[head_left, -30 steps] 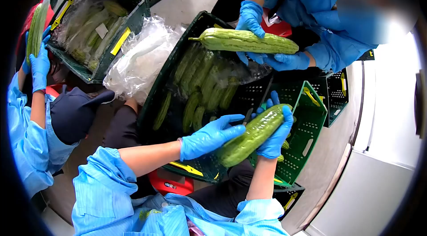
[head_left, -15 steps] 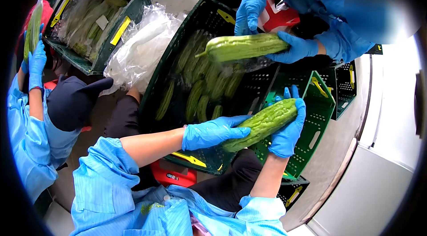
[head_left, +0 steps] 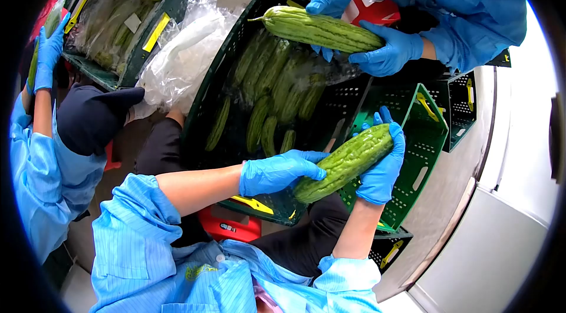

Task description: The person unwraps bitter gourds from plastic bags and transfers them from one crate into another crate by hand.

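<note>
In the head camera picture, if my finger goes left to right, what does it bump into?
Dark blue cap → clear plastic bags → camera wearer's left hand → bumpy green gourd → camera wearer's right hand → pale panel.

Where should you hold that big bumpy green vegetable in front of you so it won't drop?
Probably near both ends: left grip from the left, right grip from the right. The bumpy vegetable is long, thick and rounded, held slantwise between them, so support from both sides should steady it best.
</note>
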{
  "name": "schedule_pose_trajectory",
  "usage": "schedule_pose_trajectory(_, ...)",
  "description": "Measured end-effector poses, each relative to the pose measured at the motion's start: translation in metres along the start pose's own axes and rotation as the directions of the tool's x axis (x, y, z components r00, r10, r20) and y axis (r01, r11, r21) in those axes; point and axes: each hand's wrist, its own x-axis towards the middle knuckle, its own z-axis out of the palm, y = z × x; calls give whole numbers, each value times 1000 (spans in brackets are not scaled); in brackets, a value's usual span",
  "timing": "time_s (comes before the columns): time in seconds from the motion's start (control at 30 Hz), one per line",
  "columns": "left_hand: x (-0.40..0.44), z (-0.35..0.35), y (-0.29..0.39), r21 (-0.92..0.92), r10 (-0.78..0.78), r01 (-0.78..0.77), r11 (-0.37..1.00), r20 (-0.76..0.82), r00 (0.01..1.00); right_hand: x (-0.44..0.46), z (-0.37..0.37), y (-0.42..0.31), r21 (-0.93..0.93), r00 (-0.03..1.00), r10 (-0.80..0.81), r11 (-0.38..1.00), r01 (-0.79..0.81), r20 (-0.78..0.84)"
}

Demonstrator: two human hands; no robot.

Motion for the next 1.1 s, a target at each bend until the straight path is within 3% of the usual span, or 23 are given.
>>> schedule_pose_trajectory(0.17, 4, -9, -8, 228, 127, -101, 968, -106, 986, 6, 2, 11, 28, 999, -30, 999, 31, -26)
schedule_pose_trajectory(0.27, 1, -6, -1, 115, 137, -127, 985, -80, 987, 7, 0, 12, 77, 1000, -12, 997, 12, -5)
schedule_pose_trajectory(0.4, -1, -7, 1, 116, 168, -162, 980, -42, 985, 7, 4, 14, 66, 999, -30, 997, 31, -13)
schedule_pose_trajectory(0.5, 0, 10, 3, 219, 289, -253, 943, -155, 945, 8, 2, 17, 53, 996, -69, 996, 71, -50)
schedule_pose_trajectory(0.6, -1, 10, 10, 407, 291, -183, 895, -221, 931, 9, 10, 21, 4, 993, -88, 996, 89, -73)
schedule_pose_trajectory(0.73, -1, 7, 9, 464, 313, -151, 873, -294, 903, 16, 12, 32, 4, 991, -127, 992, 127, -39)
schedule_pose_trajectory(0.93, 1, 0, 15, 365, 264, -138, 921, -323, 909, 6, 21, 28, -55, 980, -197, 979, 195, -37)
schedule_pose_trajectory(1.03, -1, -12, 11, 225, 229, -180, 958, -212, 950, 4, 25, 21, -38, 987, -159, 987, 158, -17)
schedule_pose_trajectory(1.1, -7, -11, 12, -97, -21, 8, 995, -128, 992, -1, 32, 10, 59, 999, -45, 997, 47, -28)
